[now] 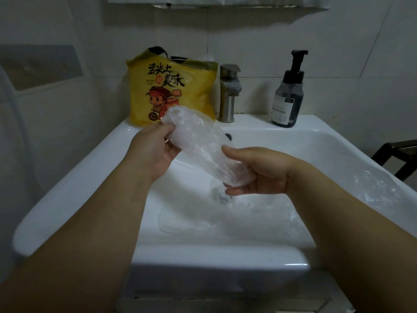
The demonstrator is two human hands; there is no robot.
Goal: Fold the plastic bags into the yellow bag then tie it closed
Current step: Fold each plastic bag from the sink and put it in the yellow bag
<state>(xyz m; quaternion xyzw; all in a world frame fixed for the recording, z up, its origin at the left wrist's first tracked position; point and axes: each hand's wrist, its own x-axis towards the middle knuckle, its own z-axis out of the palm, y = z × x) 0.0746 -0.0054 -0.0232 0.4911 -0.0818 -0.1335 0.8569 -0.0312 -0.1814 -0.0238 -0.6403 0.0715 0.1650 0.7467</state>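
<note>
Head view: a clear plastic bag [203,147], gathered into a long crumpled roll, is held in the air above the sink [67,177] and runs diagonally between both hands. The left hand [153,150] has its grip closed round the upper end, fingers curled over the film. The right hand [259,170] pinches the lower end between thumb and fingers. The yellow bag [171,86] stands upright on the sink's back ledge against the tiled wall, just left of the faucet [229,93] and behind the held roll. Its black handles poke up at the top. Whether its mouth is open is hard to say from this angle. A pump bottle [288,96] stands on the ledge right of the faucet. A second clear bag [379,184] lies on the right rim. What looks like a third bag [191,220] lies flat in the basin, but it is blurry. My read: one bag is mid-fold and nothing has gone in yet. Risks: the film is springy and slick, so loosening either grip lets the roll pop open. The yellow bag is unsupported, so one-handed stuffing could tip it into the basin. The bag on the rim could slide off if an arm brushes it. Trapped air in the rolls could make the tie hard to close.
</note>
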